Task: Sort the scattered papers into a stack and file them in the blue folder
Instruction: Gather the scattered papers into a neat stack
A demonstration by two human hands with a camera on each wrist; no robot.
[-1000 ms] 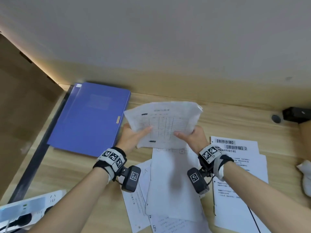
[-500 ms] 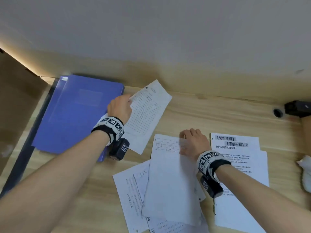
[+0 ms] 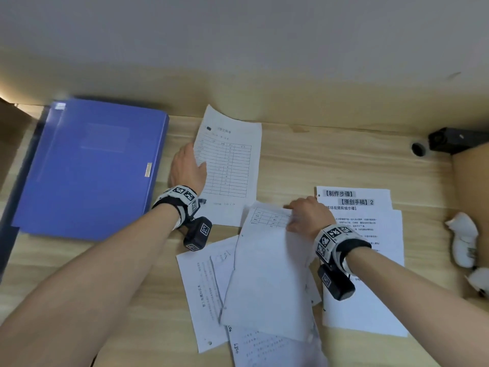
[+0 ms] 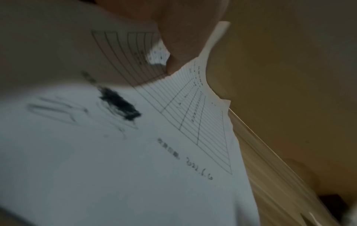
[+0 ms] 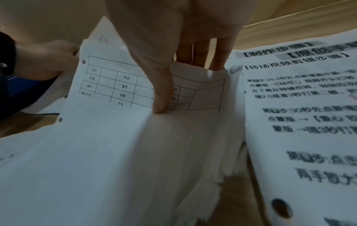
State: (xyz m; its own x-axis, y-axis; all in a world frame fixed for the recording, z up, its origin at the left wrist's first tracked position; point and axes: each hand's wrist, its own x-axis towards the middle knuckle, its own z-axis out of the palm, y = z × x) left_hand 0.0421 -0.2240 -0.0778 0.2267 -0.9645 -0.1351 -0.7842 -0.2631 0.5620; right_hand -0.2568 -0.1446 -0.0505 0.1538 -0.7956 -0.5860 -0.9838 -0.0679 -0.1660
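The blue folder point(image 3: 87, 165) lies closed at the desk's back left. Just right of it, my left hand point(image 3: 189, 168) holds the left edge of a form sheet point(image 3: 230, 165) with a printed table, thumb point(image 4: 179, 38) on top; the sheet point(image 4: 135, 152) lies nearly flat on the desk. My right hand point(image 3: 308, 215) pinches the top edge of a white sheet point(image 3: 267, 260) on the middle pile, thumb point(image 5: 162, 104) pressing on top and fingers point(image 5: 193, 53) behind the edge. Printed pages point(image 3: 362, 234) with bold headings lie right of that hand. More sheets point(image 3: 201, 287) spread beneath the pile.
A cardboard box point(image 3: 471, 194) stands at the right edge with crumpled white items point(image 3: 463, 239) beside it. A black fitting point(image 3: 449, 140) sits at the back right against the wall. The desk's left edge runs along a dark strip point(image 3: 8, 247).
Both hands held the form sheet up a second ago. My left hand carried it toward the folder and has lowered it beside it. My right hand dropped to the pile and took hold of its top sheet.
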